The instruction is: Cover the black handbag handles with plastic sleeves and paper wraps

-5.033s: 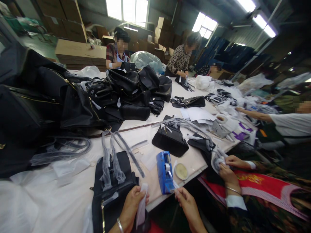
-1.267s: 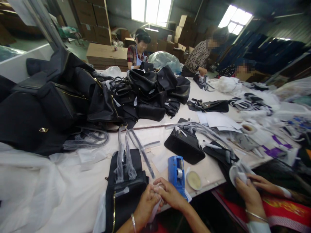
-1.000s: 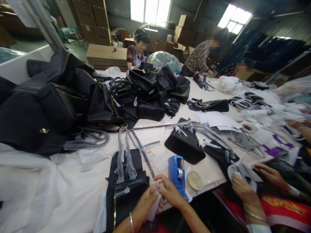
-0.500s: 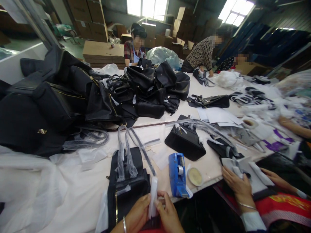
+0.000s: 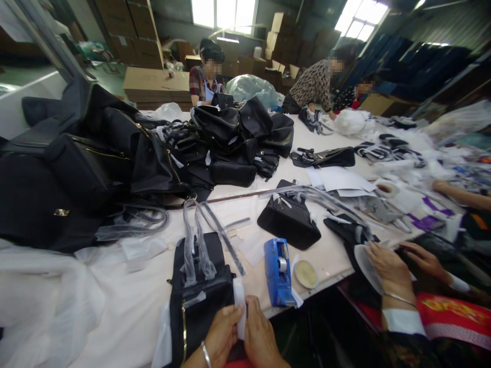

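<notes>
Near the bottom of the head view, my left hand (image 5: 224, 327) pinches a narrow white wrapping strip (image 5: 239, 296) between thumb and fingers. My right hand (image 5: 261, 332) presses against the strip's right side, its fingers close together. The strip stands roughly upright at the right edge of a black backpack (image 5: 205, 317). Clear film covers that backpack's straps (image 5: 191, 255), and a gold zipper runs down its front. Whether a strap lies inside the white strip is hidden by my fingers.
A blue tape dispenser (image 5: 273, 276) and a round yellowish dish (image 5: 306, 274) sit to the right. Another black bag (image 5: 289, 220) lies behind them. Black bags (image 5: 230, 148) are heaped at back left. A co-worker's hands (image 5: 395, 268) handle white sheet material at right.
My right hand has moved in against the strip, its fingers now straighter and closer together. The co-worker's hand at right has shifted with the white sheet. The view has moved slightly.
</notes>
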A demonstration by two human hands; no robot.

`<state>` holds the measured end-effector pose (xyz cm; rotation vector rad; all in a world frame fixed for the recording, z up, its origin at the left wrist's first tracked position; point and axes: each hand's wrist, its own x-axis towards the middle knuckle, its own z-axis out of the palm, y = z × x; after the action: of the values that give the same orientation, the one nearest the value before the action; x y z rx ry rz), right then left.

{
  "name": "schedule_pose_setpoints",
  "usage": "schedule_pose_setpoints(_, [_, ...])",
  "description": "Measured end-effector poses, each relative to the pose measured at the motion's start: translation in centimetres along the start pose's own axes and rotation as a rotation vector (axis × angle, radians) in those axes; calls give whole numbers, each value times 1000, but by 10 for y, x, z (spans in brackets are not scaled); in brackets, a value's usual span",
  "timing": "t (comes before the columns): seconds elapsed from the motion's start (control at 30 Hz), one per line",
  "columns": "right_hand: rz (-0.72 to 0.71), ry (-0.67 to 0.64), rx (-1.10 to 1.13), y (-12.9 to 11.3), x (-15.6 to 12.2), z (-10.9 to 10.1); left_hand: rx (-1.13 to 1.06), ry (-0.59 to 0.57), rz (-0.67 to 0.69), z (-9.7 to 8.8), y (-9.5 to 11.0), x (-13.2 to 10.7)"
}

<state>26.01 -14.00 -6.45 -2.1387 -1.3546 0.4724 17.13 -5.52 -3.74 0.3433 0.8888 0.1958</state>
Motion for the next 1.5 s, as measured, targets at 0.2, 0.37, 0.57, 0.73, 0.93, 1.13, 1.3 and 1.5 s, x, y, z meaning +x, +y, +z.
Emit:
schedule_pose_setpoints(0.2, [-76, -172, 200, 8, -8, -16, -7, 43, 61, 4, -6, 6])
schedule_pose_setpoints(0.37, [317, -281, 565, 7, 12, -55, 78, 42, 99, 3, -10, 13])
schedule_pose_setpoints(0.57, [392, -237, 763, -1, 38, -44, 346, 57, 182, 3, -16, 20])
schedule_pose_setpoints(0.73, [459, -184, 796, -2, 45, -34, 399, 64, 180, 2, -19, 25])
schedule_pose_setpoints(0.93, [408, -130, 590, -2, 45, -32, 435, 54, 204, 1, -21, 31])
schedule_pose_setpoints(1.13, [482, -16, 689, 0, 44, -17, 462, 65, 204, -1, -22, 33])
schedule_pose_setpoints(1.3, [548, -57, 930, 1, 47, -15, 435, 41, 216, 0, -14, 33])
schedule_pose_setpoints(1.5, [592, 23, 918, 5, 51, -8, 467, 70, 228, 5, -11, 34])
